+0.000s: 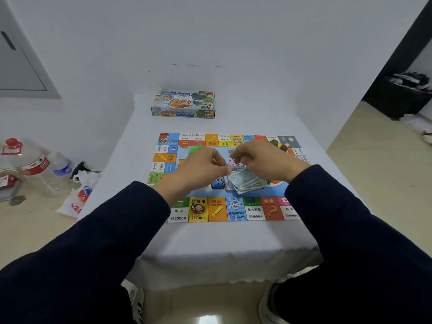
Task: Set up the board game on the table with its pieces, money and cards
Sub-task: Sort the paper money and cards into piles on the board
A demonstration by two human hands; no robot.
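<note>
I see a flat paper game board (211, 209) edged with squares of orange, yellow, green, red and white, its middle sky blue. Just under my right fingertips (236, 157) lies a fanned stack of pale grey-green paper notes (245, 181). Beyond my left fingers (217, 160) a bright green patch (195, 149) shows on the board. Farther past both hands sits a rectangular cardboard game box (183, 104) printed with cartoon figures in blue, orange and green. My sleeves (93, 242) are dark navy, and the cloth-covered table (222, 244) is plain white.
</note>
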